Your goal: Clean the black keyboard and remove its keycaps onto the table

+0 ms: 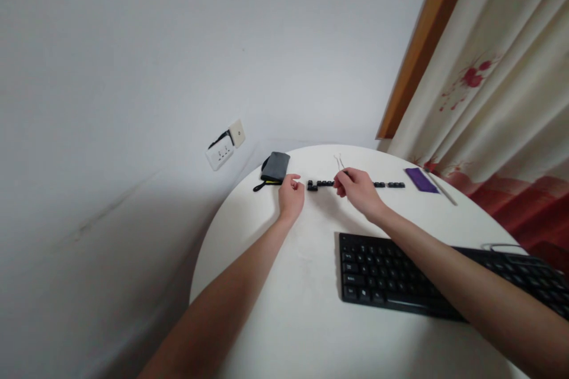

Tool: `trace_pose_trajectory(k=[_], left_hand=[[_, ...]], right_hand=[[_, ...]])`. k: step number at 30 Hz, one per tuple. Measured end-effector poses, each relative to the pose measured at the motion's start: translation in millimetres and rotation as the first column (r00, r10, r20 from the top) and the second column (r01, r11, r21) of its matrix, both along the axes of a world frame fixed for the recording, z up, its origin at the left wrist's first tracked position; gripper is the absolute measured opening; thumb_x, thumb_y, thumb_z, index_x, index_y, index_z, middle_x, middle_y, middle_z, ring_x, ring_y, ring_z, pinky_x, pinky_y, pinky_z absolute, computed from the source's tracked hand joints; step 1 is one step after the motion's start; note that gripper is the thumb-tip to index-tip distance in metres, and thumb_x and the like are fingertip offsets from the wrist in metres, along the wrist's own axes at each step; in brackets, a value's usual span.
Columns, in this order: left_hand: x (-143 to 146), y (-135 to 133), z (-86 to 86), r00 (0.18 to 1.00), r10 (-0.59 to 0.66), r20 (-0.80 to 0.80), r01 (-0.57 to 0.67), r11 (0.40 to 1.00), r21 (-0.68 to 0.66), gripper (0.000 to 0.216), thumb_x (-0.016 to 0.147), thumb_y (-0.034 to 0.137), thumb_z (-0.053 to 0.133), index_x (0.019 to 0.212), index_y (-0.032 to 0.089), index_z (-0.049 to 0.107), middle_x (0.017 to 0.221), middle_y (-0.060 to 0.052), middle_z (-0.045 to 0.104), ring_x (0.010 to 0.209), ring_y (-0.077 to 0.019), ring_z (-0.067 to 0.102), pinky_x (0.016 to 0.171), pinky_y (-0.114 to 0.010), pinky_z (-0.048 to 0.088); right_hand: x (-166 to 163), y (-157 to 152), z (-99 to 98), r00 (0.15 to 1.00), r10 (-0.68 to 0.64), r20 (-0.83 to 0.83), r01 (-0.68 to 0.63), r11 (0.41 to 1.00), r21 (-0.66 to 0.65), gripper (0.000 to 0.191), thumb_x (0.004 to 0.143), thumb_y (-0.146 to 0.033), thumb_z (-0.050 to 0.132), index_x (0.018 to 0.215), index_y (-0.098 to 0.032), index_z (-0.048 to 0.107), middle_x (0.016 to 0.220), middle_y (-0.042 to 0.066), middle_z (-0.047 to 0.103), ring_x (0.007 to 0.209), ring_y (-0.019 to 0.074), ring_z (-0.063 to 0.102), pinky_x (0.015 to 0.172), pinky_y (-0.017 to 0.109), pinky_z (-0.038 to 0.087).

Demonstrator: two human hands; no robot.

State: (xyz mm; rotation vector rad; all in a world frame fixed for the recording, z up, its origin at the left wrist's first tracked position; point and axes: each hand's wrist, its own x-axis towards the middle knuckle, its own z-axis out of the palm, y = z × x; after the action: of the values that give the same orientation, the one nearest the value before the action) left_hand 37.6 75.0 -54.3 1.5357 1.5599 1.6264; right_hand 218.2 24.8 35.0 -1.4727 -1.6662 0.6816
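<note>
A row of black keycaps (325, 183) lies on the white round table (306, 260), with two keycaps stacked one before the other at its left end. My right hand (358, 190) is closed in a pinch over the middle of the row, hiding part of it. From its fingers a wire keycap puller (339, 161) sticks up, its two thin wires pointing away from me. Just left of the row rests my left hand (292, 194), loosely curled with the fingers apart and nothing visible in it. Nearer to me, under my right forearm, is a black keyboard (386, 272).
A grey cloth pouch (275, 167) with a black loop lies beyond my left hand. At the right are a purple cloth (421, 180) and a thin stick-like tool (441, 188). The wall with a socket (220, 153) borders the left; a curtain (502, 89) hangs at right.
</note>
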Motion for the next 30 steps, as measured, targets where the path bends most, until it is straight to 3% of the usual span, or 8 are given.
trace_pose_trajectory(k=[6, 11, 16, 21, 23, 26, 28, 30], left_hand=[[0, -2, 4.3, 1.000, -0.010, -0.001, 0.010, 1.000, -0.011, 0.020, 0.076, 0.013, 0.052, 0.094, 0.018, 0.060, 0.061, 0.006, 0.047, 0.056, -0.0122, 0.048, 0.057, -0.023, 0.035], [2, -5, 9.7, 0.999, -0.019, -0.028, 0.019, 1.000, -0.017, 0.022, 0.076, 0.013, 0.051, 0.095, 0.016, 0.061, 0.060, 0.006, 0.046, 0.055, -0.0120, 0.047, 0.055, -0.022, 0.034], [6, -14, 19.9, 0.993, -0.050, -0.105, 0.050, 0.999, -0.009, 0.018, 0.076, 0.014, 0.051, 0.089, 0.017, 0.062, 0.057, 0.007, 0.043, 0.052, -0.0112, 0.043, 0.053, -0.022, 0.032], [24, -38, 40.5, 0.951, -0.242, -0.192, 0.248, 0.969, 0.010, 0.015, 0.083, 0.020, 0.051, 0.092, 0.017, 0.063, 0.066, 0.003, 0.053, 0.058, -0.0110, 0.048, 0.056, -0.021, 0.037], [32, -53, 49.3, 0.853, -0.468, -0.230, 0.465, 0.882, -0.071, 0.017, 0.088, 0.025, 0.051, 0.097, 0.017, 0.064, 0.075, 0.001, 0.058, 0.062, -0.0110, 0.050, 0.059, -0.021, 0.039], [40, -72, 58.2, 0.523, -0.795, -0.309, 0.741, 0.603, -0.297, 0.017, 0.089, 0.029, 0.057, 0.097, 0.018, 0.066, 0.081, 0.000, 0.063, 0.071, -0.0127, 0.054, 0.065, -0.023, 0.042], [41, -78, 60.8, 0.339, -0.876, -0.345, 0.798, 0.461, -0.388, 0.015, 0.085, 0.030, 0.064, 0.094, 0.018, 0.067, 0.083, -0.001, 0.065, 0.075, -0.0137, 0.055, 0.068, -0.024, 0.042], [41, -80, 62.0, 0.232, -0.900, -0.369, 0.817, 0.386, -0.428, 0.017, 0.081, 0.031, 0.070, 0.090, 0.017, 0.067, 0.085, -0.001, 0.065, 0.079, -0.0147, 0.057, 0.072, -0.024, 0.043]], right_hand=[[59, -48, 20.4, 0.989, -0.071, -0.131, 0.093, 0.981, 0.170, 0.029, 0.085, -0.039, 0.057, 0.091, -0.016, 0.074, 0.084, 0.007, 0.070, 0.074, 0.0179, 0.060, 0.065, 0.028, 0.045], [81, -79, 0.1, 0.979, 0.047, -0.199, -0.021, 0.991, 0.130, 0.031, 0.087, -0.043, 0.060, 0.092, -0.015, 0.072, 0.073, 0.004, 0.065, 0.061, 0.0146, 0.053, 0.054, 0.027, 0.042], [84, -94, -18.4, 0.973, 0.181, -0.140, -0.162, 0.977, 0.138, 0.022, 0.089, -0.037, 0.061, 0.083, -0.018, 0.069, 0.076, 0.003, 0.063, 0.064, 0.0146, 0.057, 0.059, 0.028, 0.046], [79, -99, -22.6, 0.952, 0.269, -0.146, -0.255, 0.961, 0.110, 0.021, 0.093, -0.034, 0.057, 0.086, -0.018, 0.068, 0.076, 0.002, 0.060, 0.064, 0.0140, 0.056, 0.058, 0.027, 0.045], [76, -101, -23.1, 0.949, 0.303, -0.088, -0.291, 0.948, 0.130, 0.020, 0.094, -0.032, 0.055, 0.087, -0.019, 0.068, 0.073, 0.002, 0.058, 0.065, 0.0144, 0.055, 0.060, 0.028, 0.044], [74, -104, -22.8, 0.939, 0.344, -0.008, -0.337, 0.923, 0.186, 0.020, 0.095, -0.029, 0.054, 0.087, -0.019, 0.068, 0.071, 0.001, 0.056, 0.069, 0.0152, 0.054, 0.064, 0.029, 0.043], [74, -105, -22.2, 0.931, 0.365, 0.009, -0.357, 0.907, 0.221, 0.020, 0.095, -0.028, 0.053, 0.087, -0.018, 0.068, 0.074, 0.002, 0.057, 0.072, 0.0154, 0.055, 0.067, 0.029, 0.044], [74, -106, -21.8, 0.923, 0.385, 0.013, -0.377, 0.895, 0.237, 0.019, 0.096, -0.027, 0.053, 0.087, -0.019, 0.069, 0.077, 0.003, 0.059, 0.074, 0.0156, 0.057, 0.070, 0.030, 0.045]])
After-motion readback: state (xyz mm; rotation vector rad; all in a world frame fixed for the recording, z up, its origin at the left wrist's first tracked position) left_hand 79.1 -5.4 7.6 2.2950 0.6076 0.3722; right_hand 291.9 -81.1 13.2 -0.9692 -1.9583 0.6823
